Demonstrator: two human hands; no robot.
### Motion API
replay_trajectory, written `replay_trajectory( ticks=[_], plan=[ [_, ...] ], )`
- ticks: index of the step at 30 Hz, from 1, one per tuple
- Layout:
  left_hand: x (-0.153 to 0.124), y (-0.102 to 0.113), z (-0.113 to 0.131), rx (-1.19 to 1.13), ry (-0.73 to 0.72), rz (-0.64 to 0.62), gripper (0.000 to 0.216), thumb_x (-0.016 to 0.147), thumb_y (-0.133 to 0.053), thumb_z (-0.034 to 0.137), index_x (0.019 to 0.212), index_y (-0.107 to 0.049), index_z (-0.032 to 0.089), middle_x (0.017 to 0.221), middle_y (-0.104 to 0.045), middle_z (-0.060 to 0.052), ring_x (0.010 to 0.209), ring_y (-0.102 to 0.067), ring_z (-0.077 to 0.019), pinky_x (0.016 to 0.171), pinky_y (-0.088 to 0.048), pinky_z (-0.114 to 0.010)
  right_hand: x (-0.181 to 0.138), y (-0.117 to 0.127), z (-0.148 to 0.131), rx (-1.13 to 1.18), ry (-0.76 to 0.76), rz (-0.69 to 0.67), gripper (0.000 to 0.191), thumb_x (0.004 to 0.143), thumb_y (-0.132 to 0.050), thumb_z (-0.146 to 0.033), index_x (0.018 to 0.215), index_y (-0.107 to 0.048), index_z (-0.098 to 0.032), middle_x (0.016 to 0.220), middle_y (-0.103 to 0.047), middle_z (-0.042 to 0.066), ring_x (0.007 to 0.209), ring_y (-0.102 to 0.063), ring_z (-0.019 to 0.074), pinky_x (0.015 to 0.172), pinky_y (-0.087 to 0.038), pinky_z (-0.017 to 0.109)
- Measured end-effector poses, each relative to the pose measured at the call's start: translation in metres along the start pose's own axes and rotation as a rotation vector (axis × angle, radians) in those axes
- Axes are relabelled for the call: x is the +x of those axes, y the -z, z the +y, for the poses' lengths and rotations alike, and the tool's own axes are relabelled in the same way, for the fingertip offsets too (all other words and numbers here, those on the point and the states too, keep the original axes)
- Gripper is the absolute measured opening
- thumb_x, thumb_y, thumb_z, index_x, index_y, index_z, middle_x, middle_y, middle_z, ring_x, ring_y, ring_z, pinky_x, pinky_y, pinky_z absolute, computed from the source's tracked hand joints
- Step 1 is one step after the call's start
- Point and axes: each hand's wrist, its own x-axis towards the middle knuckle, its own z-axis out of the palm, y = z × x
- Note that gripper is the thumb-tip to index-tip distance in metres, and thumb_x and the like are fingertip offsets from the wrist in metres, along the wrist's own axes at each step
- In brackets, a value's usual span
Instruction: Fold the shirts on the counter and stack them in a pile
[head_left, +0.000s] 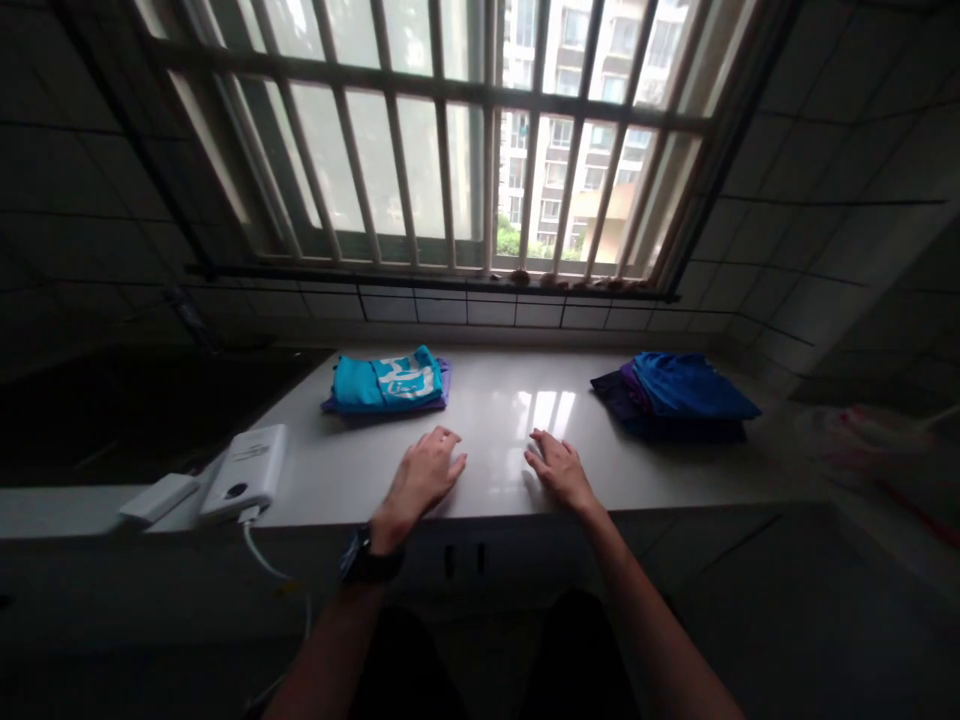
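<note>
My left hand [421, 476] rests palm down on the pale countertop [495, 410], fingers stretched out, holding nothing; a dark watch is on its wrist. My right hand [559, 468] lies flat a little to the right, fingers apart and empty. Behind the left hand sits a folded teal garment with a white print [388, 380] on top of a purple one. At the right rear is a pile of blue and dark purple clothes [679, 392], less neatly folded. Both hands are apart from both piles.
A white power bank [244, 472] with a cable and a small white block [159, 497] lie at the counter's left front edge. A dark sink area [135, 410] is at left. A barred window [450, 140] rises behind; tiled walls on both sides.
</note>
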Motion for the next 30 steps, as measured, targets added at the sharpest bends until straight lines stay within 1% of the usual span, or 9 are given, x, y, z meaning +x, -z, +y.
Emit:
replay_trajectory(
  ticks=[4,9,12,15,17,20,23,26,30],
  plan=[
    [-0.007,-0.012,-0.022,-0.115,0.043,0.088,0.03,0.095,-0.048,0.029,0.114,-0.068,0.018,0.12,-0.067,-0.011,0.11,-0.063,-0.0264,0.097,-0.049,-0.038,0.0,0.005,-0.005,-0.011,-0.016,-0.04,0.04,0.097,-0.051,-0.03,0.136,-0.056,-0.024,0.156,-0.049,0.01,0.145,-0.043,0.0223,0.122,-0.024,0.047],
    [-0.006,-0.023,-0.026,-0.166,0.077,0.067,0.03,0.095,-0.047,0.034,0.111,-0.069,0.02,0.125,-0.066,-0.012,0.11,-0.062,-0.028,0.094,-0.049,-0.041,0.001,0.01,-0.005,0.096,-0.015,-0.057,0.037,0.094,-0.052,-0.029,0.129,-0.06,-0.023,0.158,-0.045,0.011,0.148,-0.038,0.0247,0.123,-0.022,0.048],
    [-0.006,-0.02,-0.025,-0.182,0.083,0.071,0.03,0.095,-0.046,0.034,0.111,-0.068,0.02,0.124,-0.067,-0.011,0.109,-0.062,-0.0272,0.094,-0.049,-0.04,0.005,0.015,0.002,0.343,-0.04,-0.002,0.035,0.09,-0.05,-0.026,0.121,-0.064,-0.021,0.147,-0.055,0.012,0.14,-0.047,0.0275,0.116,-0.035,0.046],
    [-0.005,-0.02,-0.025,-0.205,0.083,0.074,0.03,0.094,-0.047,0.033,0.111,-0.067,0.02,0.125,-0.067,-0.011,0.11,-0.063,-0.0272,0.094,-0.049,-0.04,0.014,0.035,0.015,0.481,-0.115,0.03,0.036,0.088,-0.044,-0.022,0.117,-0.065,-0.019,0.125,-0.065,0.012,0.119,-0.062,0.027,0.103,-0.048,0.044],
    [-0.005,-0.022,-0.026,-0.211,0.085,0.078,0.03,0.094,-0.047,0.033,0.11,-0.067,0.019,0.124,-0.067,-0.011,0.11,-0.063,-0.0276,0.094,-0.049,-0.04,0.023,0.062,0.023,0.354,-0.098,0.091,0.038,0.086,-0.046,-0.02,0.121,-0.063,-0.019,0.122,-0.064,0.012,0.109,-0.065,0.0252,0.099,-0.05,0.042],
    [-0.004,-0.024,-0.025,-0.214,0.098,0.083,0.03,0.094,-0.047,0.032,0.111,-0.067,0.018,0.124,-0.068,-0.011,0.111,-0.063,-0.0283,0.095,-0.049,-0.041,0.038,0.113,0.032,-0.094,-0.046,0.223,0.044,0.087,-0.052,-0.02,0.13,-0.058,-0.019,0.133,-0.058,0.013,0.112,-0.062,0.0236,0.102,-0.048,0.037],
    [-0.003,-0.024,-0.025,-0.22,0.112,0.076,0.031,0.094,-0.046,0.032,0.112,-0.066,0.018,0.124,-0.068,-0.012,0.113,-0.062,-0.0286,0.097,-0.048,-0.041,0.053,0.156,0.042,-0.474,-0.228,0.252,0.039,0.095,-0.052,-0.027,0.134,-0.055,-0.02,0.134,-0.058,0.015,0.118,-0.06,0.0254,0.102,-0.046,0.033],
    [-0.003,-0.023,-0.024,-0.222,0.118,0.067,0.03,0.094,-0.046,0.032,0.111,-0.066,0.018,0.125,-0.068,-0.011,0.112,-0.063,-0.0281,0.096,-0.049,-0.04,0.06,0.178,0.062,-0.572,-0.402,0.235,0.038,0.098,-0.053,-0.029,0.133,-0.056,-0.016,0.131,-0.061,0.02,0.116,-0.063,0.0304,0.097,-0.048,0.038],
    [-0.003,-0.022,-0.025,-0.226,0.124,0.071,0.03,0.093,-0.047,0.033,0.11,-0.066,0.018,0.124,-0.068,-0.011,0.112,-0.063,-0.0276,0.097,-0.049,-0.039,0.065,0.192,0.088,-0.578,-0.448,0.128,0.029,0.093,-0.064,-0.027,0.119,-0.066,-0.015,0.121,-0.069,0.017,0.109,-0.067,0.0283,0.09,-0.049,0.032]
  ],
)
